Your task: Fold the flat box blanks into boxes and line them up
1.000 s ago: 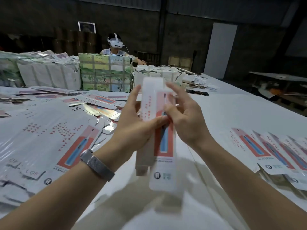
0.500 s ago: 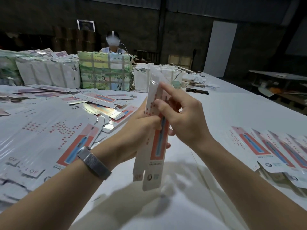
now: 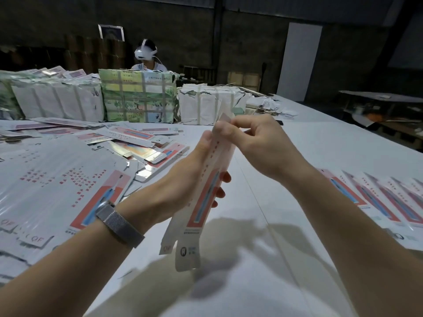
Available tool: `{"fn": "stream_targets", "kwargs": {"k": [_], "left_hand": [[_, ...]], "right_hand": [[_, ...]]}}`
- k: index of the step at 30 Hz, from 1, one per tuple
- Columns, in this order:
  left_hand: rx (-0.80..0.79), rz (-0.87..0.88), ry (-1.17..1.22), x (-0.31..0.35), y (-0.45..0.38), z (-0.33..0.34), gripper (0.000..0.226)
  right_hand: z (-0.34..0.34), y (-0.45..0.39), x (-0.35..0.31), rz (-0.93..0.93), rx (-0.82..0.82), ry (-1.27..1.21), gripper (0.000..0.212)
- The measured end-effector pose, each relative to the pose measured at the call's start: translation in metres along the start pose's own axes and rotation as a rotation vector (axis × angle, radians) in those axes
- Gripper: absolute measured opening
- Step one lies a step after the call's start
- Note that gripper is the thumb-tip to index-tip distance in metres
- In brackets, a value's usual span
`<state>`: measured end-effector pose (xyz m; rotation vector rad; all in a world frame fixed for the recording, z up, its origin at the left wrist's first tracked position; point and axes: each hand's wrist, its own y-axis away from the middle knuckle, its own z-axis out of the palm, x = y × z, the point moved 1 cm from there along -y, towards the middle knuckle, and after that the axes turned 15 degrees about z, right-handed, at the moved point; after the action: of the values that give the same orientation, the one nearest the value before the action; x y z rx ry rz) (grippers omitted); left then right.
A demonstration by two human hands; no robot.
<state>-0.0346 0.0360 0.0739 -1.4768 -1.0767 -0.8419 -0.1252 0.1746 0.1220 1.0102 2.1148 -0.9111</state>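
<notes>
Above table (image 3: 297,179), box blank (image 3: 203,197) in grip (image 3: 183,179)

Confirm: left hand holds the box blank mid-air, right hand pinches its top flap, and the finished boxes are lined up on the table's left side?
One error: the head view shows the lined-up boxes on the table's right side. Loose blanks lie on the left. The left hand holds the box blank; the right hand pinches its top flap.

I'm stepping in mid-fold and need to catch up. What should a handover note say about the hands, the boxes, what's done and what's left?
Left hand: grips the middle of the half-formed box, held above the table.
Right hand: pinches the box's top flap.
Done: a row of finished boxes lies at right.
Left: close this box's ends, add it to the row, then work through the flat blanks at left.
</notes>
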Motion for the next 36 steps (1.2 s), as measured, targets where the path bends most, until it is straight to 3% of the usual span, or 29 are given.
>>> {"fn": "stream_targets", "kwargs": {"k": [3,6,11,13,16,25,27,29,31,33,36], "left_hand": [[-0.005,0.002,-0.007,0.002,0.001,0.001,0.079],[0.007,0.026,0.063,0.005,0.001,0.003,0.082],[0.122,0.091,0.089,0.005,-0.003,0.010,0.066],[0.141,0.162,-0.009,0.003,-0.004,0.012,0.064],[0.144,0.246,-0.144,0.005,-0.004,0.008,0.089],[0.179,0.581,-0.592,0.013,0.001,0.017,0.080],[0.182,0.582,-0.487,0.012,-0.001,0.015,0.082],[0.175,0.543,-0.193,0.011,-0.003,0.010,0.081],[0.211,0.506,-0.020,0.011,-0.006,0.005,0.074],[0.246,0.509,0.044,0.010,-0.008,0.003,0.068],[0.262,0.542,0.096,0.006,-0.009,0.004,0.066]], "right_hand": [[-0.005,0.002,-0.001,-0.012,-0.043,-0.010,0.042],[-0.002,0.006,-0.009,-0.085,0.023,-0.132,0.052],[0.006,0.008,-0.014,-0.119,0.124,-0.328,0.046],[0.009,0.011,-0.015,-0.149,0.145,-0.338,0.042],[0.011,0.013,-0.018,-0.178,0.174,-0.315,0.041],[0.011,0.020,-0.024,-0.228,0.345,-0.231,0.037],[0.013,0.021,-0.025,-0.234,0.342,-0.308,0.029],[0.015,0.021,-0.023,-0.223,0.360,-0.369,0.018],[0.016,0.018,-0.017,-0.177,0.395,-0.301,0.016],[0.021,0.016,-0.012,-0.107,0.303,-0.257,0.021],[0.030,0.017,-0.011,-0.071,0.103,-0.382,0.023]]}}
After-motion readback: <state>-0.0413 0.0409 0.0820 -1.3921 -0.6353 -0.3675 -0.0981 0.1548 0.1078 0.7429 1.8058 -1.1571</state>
